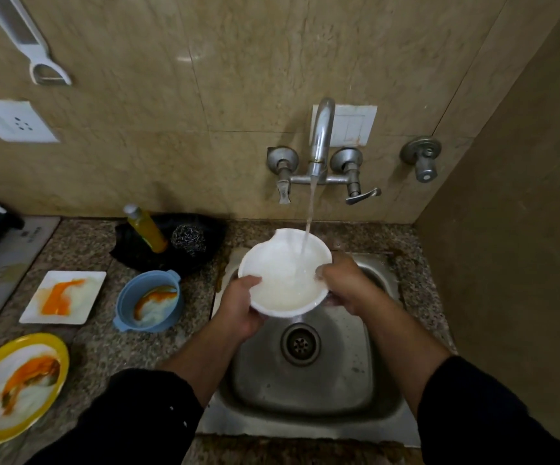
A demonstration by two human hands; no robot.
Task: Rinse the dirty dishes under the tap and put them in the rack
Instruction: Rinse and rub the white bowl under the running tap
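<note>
Rinsing white bowl (283, 280) under tap (320, 139), left hand (240, 305), right hand (342, 283) gripping rim

White bowl (282, 283) under the running tap (320, 139), three smeared dishes left of the sink (305, 391).

The round white bowl, with a small lip on its rim, is tilted over the back of the sink. The left hand (238, 307) grips its near-left rim and the right hand (342, 283) its right rim. The tap's stream (309, 223) falls inside. Just left of the sink stands a blue two-handled bowl (125, 302), farther left a white square plate (80, 283), and nearer the front a yellow-rimmed plate (55, 347), all streaked orange.
</note>
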